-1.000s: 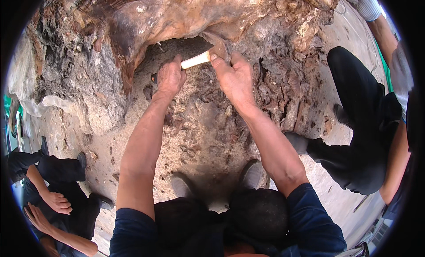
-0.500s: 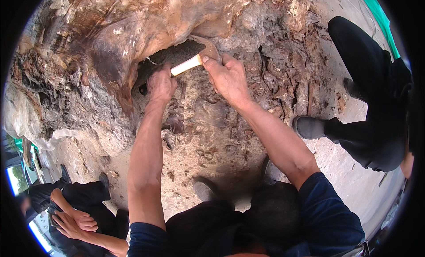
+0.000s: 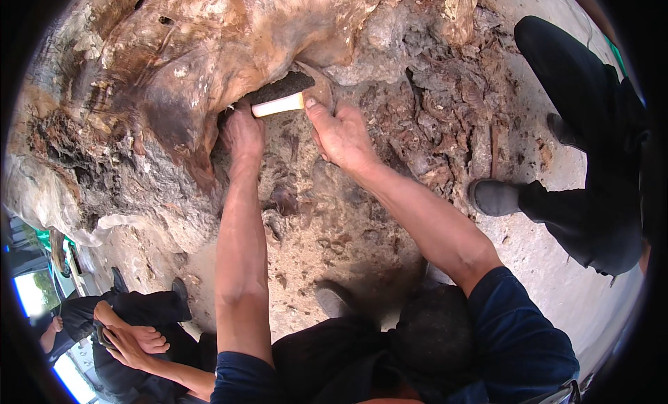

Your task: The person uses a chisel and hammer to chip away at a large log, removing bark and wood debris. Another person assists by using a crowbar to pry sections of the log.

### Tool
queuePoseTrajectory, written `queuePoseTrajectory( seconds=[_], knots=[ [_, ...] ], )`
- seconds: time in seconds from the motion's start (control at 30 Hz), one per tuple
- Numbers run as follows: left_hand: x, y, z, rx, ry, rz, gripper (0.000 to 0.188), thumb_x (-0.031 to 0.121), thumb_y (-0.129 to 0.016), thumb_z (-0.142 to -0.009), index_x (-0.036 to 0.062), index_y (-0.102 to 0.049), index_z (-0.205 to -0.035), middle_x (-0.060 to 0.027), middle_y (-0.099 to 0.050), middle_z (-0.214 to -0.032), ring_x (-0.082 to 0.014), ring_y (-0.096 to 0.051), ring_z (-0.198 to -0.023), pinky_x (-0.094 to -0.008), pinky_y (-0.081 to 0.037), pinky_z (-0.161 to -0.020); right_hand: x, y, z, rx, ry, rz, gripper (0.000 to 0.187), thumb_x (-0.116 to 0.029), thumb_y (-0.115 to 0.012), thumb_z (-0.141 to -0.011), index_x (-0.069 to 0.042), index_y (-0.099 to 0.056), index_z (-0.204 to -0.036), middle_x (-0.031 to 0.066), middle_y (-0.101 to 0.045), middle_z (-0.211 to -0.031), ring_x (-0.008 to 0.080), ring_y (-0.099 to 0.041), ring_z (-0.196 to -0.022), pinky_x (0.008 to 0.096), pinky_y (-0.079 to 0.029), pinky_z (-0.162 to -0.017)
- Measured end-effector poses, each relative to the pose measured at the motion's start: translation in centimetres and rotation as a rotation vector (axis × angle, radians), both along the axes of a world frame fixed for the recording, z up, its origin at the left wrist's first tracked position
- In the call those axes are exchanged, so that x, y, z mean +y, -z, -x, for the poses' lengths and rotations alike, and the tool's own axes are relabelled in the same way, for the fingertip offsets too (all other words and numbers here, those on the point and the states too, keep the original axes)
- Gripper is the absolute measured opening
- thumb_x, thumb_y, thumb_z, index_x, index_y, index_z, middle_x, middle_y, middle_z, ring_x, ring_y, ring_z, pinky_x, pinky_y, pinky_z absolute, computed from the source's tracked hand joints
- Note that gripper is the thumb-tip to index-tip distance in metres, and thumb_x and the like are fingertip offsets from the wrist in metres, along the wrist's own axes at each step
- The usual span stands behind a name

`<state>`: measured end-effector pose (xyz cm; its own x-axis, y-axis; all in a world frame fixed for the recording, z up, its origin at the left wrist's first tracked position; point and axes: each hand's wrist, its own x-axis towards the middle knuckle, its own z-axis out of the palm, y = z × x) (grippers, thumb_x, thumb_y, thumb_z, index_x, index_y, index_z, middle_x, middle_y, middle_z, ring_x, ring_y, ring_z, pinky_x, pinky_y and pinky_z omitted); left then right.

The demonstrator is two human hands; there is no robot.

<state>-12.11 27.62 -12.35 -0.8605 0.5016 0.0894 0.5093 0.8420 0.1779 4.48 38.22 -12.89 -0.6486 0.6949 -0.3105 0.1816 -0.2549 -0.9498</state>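
Observation:
A short pale cylinder point(image 3: 280, 105), like a tool handle with a yellowish right end, lies between my hands at the mouth of a dark hollow. The hollow is in a large gnarled mass of wood point(image 3: 174, 77), brown and grey. My left hand point(image 3: 243, 134) reaches in at the cylinder's left end; its fingers are curled and mostly hidden. Whatever continues beyond that end does not show. At the right end is my right hand point(image 3: 341, 131), its thumb touching or very close to the tip and its fingers curled under. What that palm holds, if anything, is hidden.
Wood crumbs and chips cover the ground point(image 3: 313, 265) below the hollow. To the right, a person in dark trousers has a shoe point(image 3: 495, 197) close to the wood. Another person sits at the lower left with hands point(image 3: 142, 340) together. My own shoe point(image 3: 334, 298) is below.
Both hands and the pale cylinder have shifted slightly left in the picture. The cylinder now lies closer to level. The whole view has also shifted a little.

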Motion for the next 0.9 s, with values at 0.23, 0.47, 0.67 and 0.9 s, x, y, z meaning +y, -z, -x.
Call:
queuePoseTrajectory(
  seconds=[0.23, 0.47, 0.67, 0.9],
  knots=[
    [-1.2, 3.7, 0.3, 0.018, 0.143, -0.062, 0.04, 0.012, -0.066, -0.085, 0.0194, -0.067, -0.124, -0.0222, -0.072, -0.103, -0.0434, -0.068, -0.099, -0.0501, -0.054, -0.09, 0.8, -1.8, -0.4, -0.141, -0.08, -0.171, 0.055, -0.044, -0.067, -0.093, 0.011, -0.063, -0.092, 0.0277, -0.068, -0.081, 0.0371, -0.069, -0.079, 0.0465, -0.053, -0.075],
    [-1.4, -0.4, -0.1, -0.04, 0.096, 0.181, 0.038, 0.007, -0.062, -0.079, 0.0133, -0.071, -0.116, -0.0235, -0.072, -0.097, -0.0436, -0.069, -0.095, -0.0505, -0.054, -0.085, 1.7, -0.2, -0.3, -0.103, -0.141, 0.006, 0.057, -0.046, -0.068, -0.092, 0.011, -0.066, -0.09, 0.0274, -0.069, -0.08, 0.0341, -0.07, -0.077, 0.0454, -0.053, -0.072],
    [-1.5, 1.7, -2.0, -0.09, 0.083, 0.131, 0.036, 0.006, -0.06, -0.077, 0.0118, -0.073, -0.11, -0.023, -0.072, -0.095, -0.0432, -0.069, -0.095, -0.0501, -0.054, -0.085, 3.6, -2.2, -0.7, -0.176, -0.228, -0.138, 0.047, -0.039, -0.068, -0.093, 0.008, -0.069, -0.09, 0.024, -0.07, -0.08, 0.0316, -0.07, -0.073, 0.0445, -0.054, -0.069],
    [-4.3, 6.2, -5.4, -0.222, -0.104, -0.016, 0.019, 0.01, -0.061, -0.085, 0.0086, -0.071, -0.101, -0.0232, -0.073, -0.093, -0.0453, -0.069, -0.093, -0.0513, -0.054, -0.083, 3.2, -3.3, 3.6, -0.255, -0.353, -0.13, 0.034, -0.028, -0.071, -0.092, 0.005, -0.07, -0.092, 0.0069, -0.062, -0.068, 0.0185, -0.055, -0.056, 0.0406, -0.042, -0.051]
  ],
)
